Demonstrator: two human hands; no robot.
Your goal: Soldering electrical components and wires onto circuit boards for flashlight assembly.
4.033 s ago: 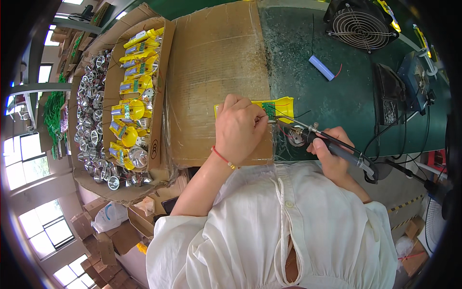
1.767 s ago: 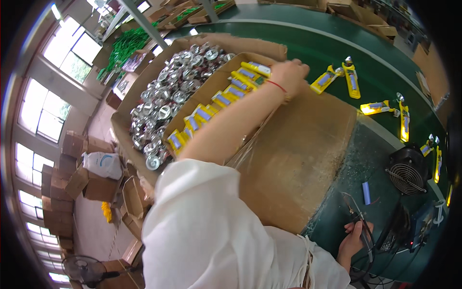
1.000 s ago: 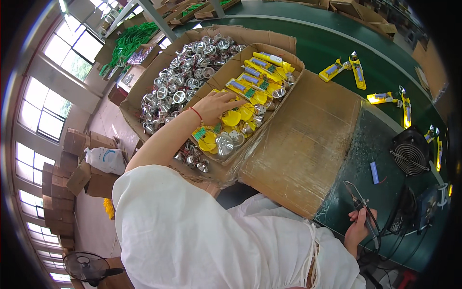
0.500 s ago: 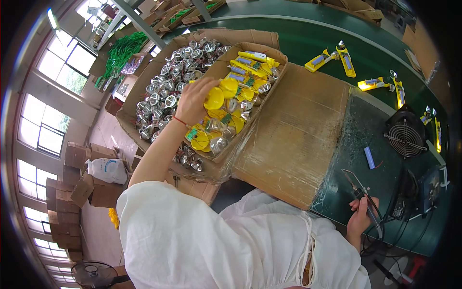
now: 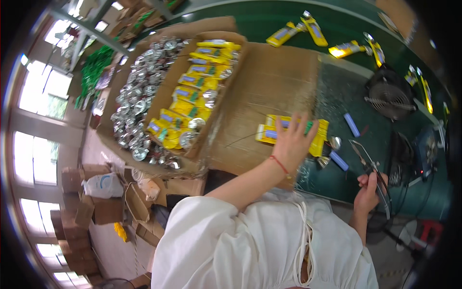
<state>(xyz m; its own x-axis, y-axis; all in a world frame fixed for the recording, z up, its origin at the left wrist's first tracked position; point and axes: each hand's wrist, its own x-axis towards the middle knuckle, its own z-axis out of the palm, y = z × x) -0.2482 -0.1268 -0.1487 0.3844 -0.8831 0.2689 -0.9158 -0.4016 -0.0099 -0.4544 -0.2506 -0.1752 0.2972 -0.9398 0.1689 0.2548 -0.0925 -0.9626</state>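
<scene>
My left hand point(image 5: 290, 146) lies with fingers spread over two yellow flashlight housings point(image 5: 317, 138) on the cardboard sheet. These housings carry a blue-violet cell and a green circuit board, and silvery reflectors point(image 5: 335, 142) stick out at their right ends. At the right, my right hand point(image 5: 368, 191) is wrapped around a soldering iron point(image 5: 380, 185) that has a thin bent metal guide, its tip pointing up and left. Loose blue-violet battery cells lie between the two hands: one cell point(image 5: 339, 161) beside the reflectors, another cell point(image 5: 352, 125) farther back.
A cardboard box point(image 5: 107, 118) on the left holds many silvery reflectors point(image 5: 139, 103) and an inner carton point(image 5: 236, 72) of yellow housings. Several more housings point(image 5: 315, 31) lie on the green bench behind. A black fan point(image 5: 391, 98) stands at the right, with cables near it.
My left hand has moved right, from the carton to the cardboard, where two yellow housings now lie. A second loose cell shows beside them. My right hand keeps the iron; the view has shifted.
</scene>
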